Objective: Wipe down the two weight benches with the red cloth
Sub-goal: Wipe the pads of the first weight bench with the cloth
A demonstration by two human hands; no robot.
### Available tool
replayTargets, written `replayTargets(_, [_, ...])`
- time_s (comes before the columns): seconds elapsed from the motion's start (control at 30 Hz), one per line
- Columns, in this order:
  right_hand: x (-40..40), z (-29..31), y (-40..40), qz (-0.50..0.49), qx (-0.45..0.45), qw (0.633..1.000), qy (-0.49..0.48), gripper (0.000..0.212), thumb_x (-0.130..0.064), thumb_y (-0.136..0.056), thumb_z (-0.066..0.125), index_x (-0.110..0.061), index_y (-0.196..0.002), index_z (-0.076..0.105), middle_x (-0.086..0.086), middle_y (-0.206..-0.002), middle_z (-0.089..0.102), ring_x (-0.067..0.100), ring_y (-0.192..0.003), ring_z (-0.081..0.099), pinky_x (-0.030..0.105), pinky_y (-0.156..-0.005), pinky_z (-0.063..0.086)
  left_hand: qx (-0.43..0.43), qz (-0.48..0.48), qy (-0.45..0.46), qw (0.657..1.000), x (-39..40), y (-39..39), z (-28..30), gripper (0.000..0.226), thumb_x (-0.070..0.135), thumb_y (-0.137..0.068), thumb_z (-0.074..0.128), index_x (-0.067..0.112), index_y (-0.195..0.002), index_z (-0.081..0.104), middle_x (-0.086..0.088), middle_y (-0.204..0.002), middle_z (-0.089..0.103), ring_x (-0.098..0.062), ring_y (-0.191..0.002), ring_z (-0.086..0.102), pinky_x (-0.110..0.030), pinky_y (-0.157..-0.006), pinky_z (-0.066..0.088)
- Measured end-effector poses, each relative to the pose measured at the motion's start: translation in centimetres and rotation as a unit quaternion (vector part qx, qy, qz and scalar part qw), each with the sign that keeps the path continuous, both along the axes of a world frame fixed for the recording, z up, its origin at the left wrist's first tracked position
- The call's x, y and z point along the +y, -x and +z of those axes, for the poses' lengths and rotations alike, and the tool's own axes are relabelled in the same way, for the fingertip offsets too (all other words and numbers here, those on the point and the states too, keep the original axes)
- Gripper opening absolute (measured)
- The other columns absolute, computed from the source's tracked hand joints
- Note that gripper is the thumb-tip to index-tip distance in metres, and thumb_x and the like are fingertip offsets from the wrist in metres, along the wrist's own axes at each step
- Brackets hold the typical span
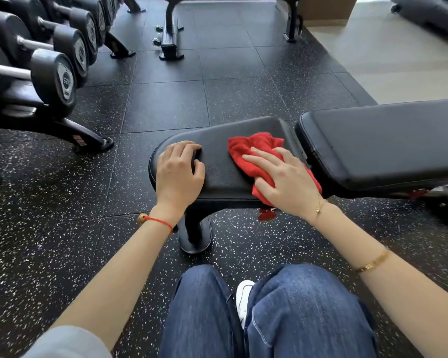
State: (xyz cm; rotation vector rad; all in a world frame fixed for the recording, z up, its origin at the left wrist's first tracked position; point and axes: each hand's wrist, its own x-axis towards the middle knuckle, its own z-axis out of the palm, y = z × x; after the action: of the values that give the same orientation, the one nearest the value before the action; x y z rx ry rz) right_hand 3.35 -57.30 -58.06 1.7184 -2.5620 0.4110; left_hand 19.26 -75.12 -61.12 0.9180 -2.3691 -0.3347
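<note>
At the bottom edge, knees in blue jeans (269, 313) and one white shoe (244, 293) on speckled rubber floor (62, 228). Just beyond, left hand (179, 174) resting empty, fingers loosely curled, on the rounded end of the seat pad (217, 140), apparently bracing. Beside it, right hand (285, 179) spread flat, pressing the red cloth (254, 148) onto the same pad near the gap before the long back pad (386, 140). Probably mid-wipe on the first bench's seat. Next, likely: sweeping the cloth across the bare leather toward the left hand, then onto the back pad. Farther off, a dumbbell rack (36, 73) at left and another bench frame (170, 34) at the top.
</note>
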Motion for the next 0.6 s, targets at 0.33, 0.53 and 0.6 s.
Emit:
replayTargets(0.33, [-6.6, 0.6, 5.6, -0.125, -0.022, 0.991, -0.035, 0.05, -0.038, -0.094, 0.043, -0.038, -0.144, 0.04, -0.013, -0.156, 0.032, 0.033, -0.139, 0.027, 0.04, -0.118, 0.018, 0.015, 0.003, -0.012, 1.0, -0.1, 0.0, -0.1, 0.031, 0.018, -0.089, 0.054, 0.016, -0.118, 0.064, 0.0, -0.125, 0.063, -0.024, -0.12, 0.052, -0.036, -0.107, 0.034])
replayTargets(0.53, [-7.5, 0.6, 1.5, -0.033, -0.009, 0.999, -0.035, 0.051, -0.037, -0.093, 0.047, -0.038, -0.144, 0.041, -0.014, -0.155, 0.034, 0.031, -0.138, 0.028, 0.038, -0.113, 0.019, 0.017, 0.003, -0.014, 1.0, -0.3, 0.1, -0.1, 0.031, 0.018, -0.087, 0.055, 0.017, -0.116, 0.065, 0.001, -0.124, 0.064, -0.024, -0.119, 0.053, -0.038, -0.105, 0.036])
replayTargets(0.6, [-5.5, 0.4, -0.3, 0.004, -0.006, 1.0, -0.027, 0.052, -0.037, -0.091, 0.047, -0.038, -0.143, 0.042, -0.016, -0.154, 0.035, 0.029, -0.138, 0.028, 0.037, -0.111, 0.021, 0.018, 0.003, -0.012, 1.0, -0.4, 0.2, -0.2, 0.031, 0.018, -0.087, 0.055, 0.017, -0.116, 0.065, 0.001, -0.124, 0.064, -0.023, -0.118, 0.053, -0.037, -0.105, 0.036])
